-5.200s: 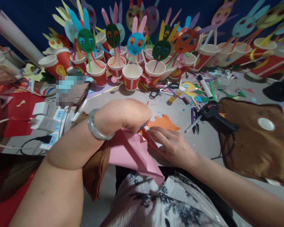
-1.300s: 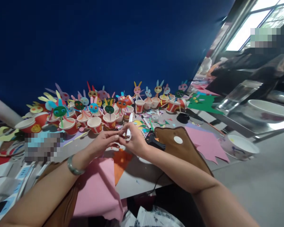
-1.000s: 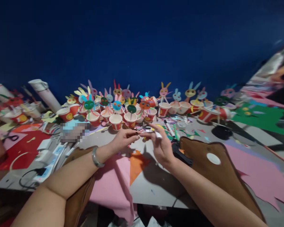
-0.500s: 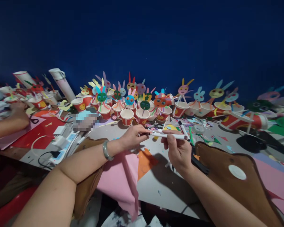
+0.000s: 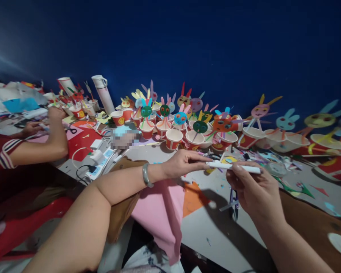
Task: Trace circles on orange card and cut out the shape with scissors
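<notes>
My right hand (image 5: 255,189) is closed around a white marker pen (image 5: 248,169), held almost level above the table. At the pen's left end, the fingers of my left hand (image 5: 182,163) are pinched together; any cap between them is hidden. A bracelet circles my left wrist. Beneath my left forearm lies a pink sheet (image 5: 159,204), with an orange paper piece (image 5: 194,199) beside it. Just below my right hand a narrow dark and purple thing (image 5: 233,203) shows, and I cannot tell whether it is held.
Red-and-white paper cups (image 5: 174,140) with colourful paper rabbit figures (image 5: 180,118) line the back. To the left are a power strip (image 5: 102,163), a thermos (image 5: 102,93) and red paper (image 5: 83,140). Another person's arm (image 5: 41,151) rests there. A brown mat (image 5: 304,220) lies at right; paper scraps litter the table.
My view has turned left, so the scene sits further right and more of the other person shows. Both hands keep together at the pen; the left fingers are straighter.
</notes>
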A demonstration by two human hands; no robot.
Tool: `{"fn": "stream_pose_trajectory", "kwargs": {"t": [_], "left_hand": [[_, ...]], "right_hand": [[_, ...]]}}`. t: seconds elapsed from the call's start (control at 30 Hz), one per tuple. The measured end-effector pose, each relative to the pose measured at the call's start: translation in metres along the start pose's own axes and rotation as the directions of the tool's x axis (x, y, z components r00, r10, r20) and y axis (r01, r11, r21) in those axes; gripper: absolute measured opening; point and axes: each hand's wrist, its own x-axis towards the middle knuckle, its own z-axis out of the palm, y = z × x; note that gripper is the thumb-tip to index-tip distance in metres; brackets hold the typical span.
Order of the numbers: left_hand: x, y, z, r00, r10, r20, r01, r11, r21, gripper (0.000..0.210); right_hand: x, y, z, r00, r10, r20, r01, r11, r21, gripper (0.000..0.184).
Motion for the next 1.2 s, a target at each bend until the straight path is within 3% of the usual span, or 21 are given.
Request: {"fn": "stream_pose_trajectory", "kwargs": {"t": [0.1, 0.17, 0.3, 0.4, 0.47, 0.53, 0.67, 0.93, 1.07, 1.13, 1.2], "left_hand": [[-0.002, 0.006, 0.001, 0.998, -0.069, -0.003, 0.069, 0.997, -0.041, 0.046], [-0.001, 0.011, 0.002, 0.992, -0.125, -0.022, 0.122, 0.988, -0.098, 0.047], [0.003, 0.021, 0.0, 0.959, -0.283, 0.008, 0.272, 0.911, -0.311, 0.041], [0.004, 0.026, -0.002, 0.929, -0.355, 0.104, 0.37, 0.89, -0.268, 0.041], [0.001, 0.028, -0.002, 0.942, -0.307, 0.137, 0.323, 0.939, -0.117, 0.036], [-0.002, 0.03, 0.0, 0.972, -0.198, 0.124, 0.197, 0.98, 0.02, 0.033], [-0.009, 0.031, 0.002, 0.975, -0.15, 0.164, 0.13, 0.983, 0.128, 0.043], [-0.013, 0.029, 0.0, 0.972, -0.074, 0.221, 0.05, 0.992, 0.113, 0.047], [-0.015, 0.024, 0.0, 0.978, -0.081, 0.192, 0.053, 0.988, 0.146, 0.049], [-0.013, 0.016, 0.002, 0.981, -0.109, 0.158, 0.082, 0.983, 0.166, 0.053], [-0.009, 0.006, 0.005, 0.981, -0.148, 0.124, 0.126, 0.978, 0.166, 0.062]], "right_hand": [[-0.001, 0.002, -0.003, 0.994, 0.095, 0.06, -0.097, 0.995, 0.027, 0.028], [-0.003, 0.001, -0.003, 0.983, 0.118, 0.143, -0.105, 0.99, -0.096, 0.029], [-0.008, -0.002, 0.003, 0.963, 0.018, 0.268, 0.069, 0.947, -0.313, 0.023], [-0.015, -0.003, 0.009, 0.935, -0.115, 0.335, 0.244, 0.894, -0.376, 0.015], [-0.02, -0.004, 0.012, 0.911, -0.136, 0.388, 0.302, 0.863, -0.405, 0.012], [-0.027, -0.006, 0.014, 0.902, -0.108, 0.418, 0.299, 0.856, -0.423, 0.013], [-0.035, -0.011, 0.018, 0.901, -0.067, 0.428, 0.265, 0.867, -0.422, 0.016], [-0.038, -0.005, 0.024, 0.911, -0.016, 0.412, 0.144, 0.949, -0.281, 0.026], [-0.038, -0.001, 0.027, 0.917, -0.045, 0.396, 0.164, 0.948, -0.272, 0.029], [-0.031, -0.011, 0.021, 0.899, -0.052, 0.434, 0.216, 0.916, -0.338, 0.028], [-0.017, -0.028, 0.004, 0.837, 0.001, 0.547, 0.301, 0.833, -0.463, 0.027]]}}
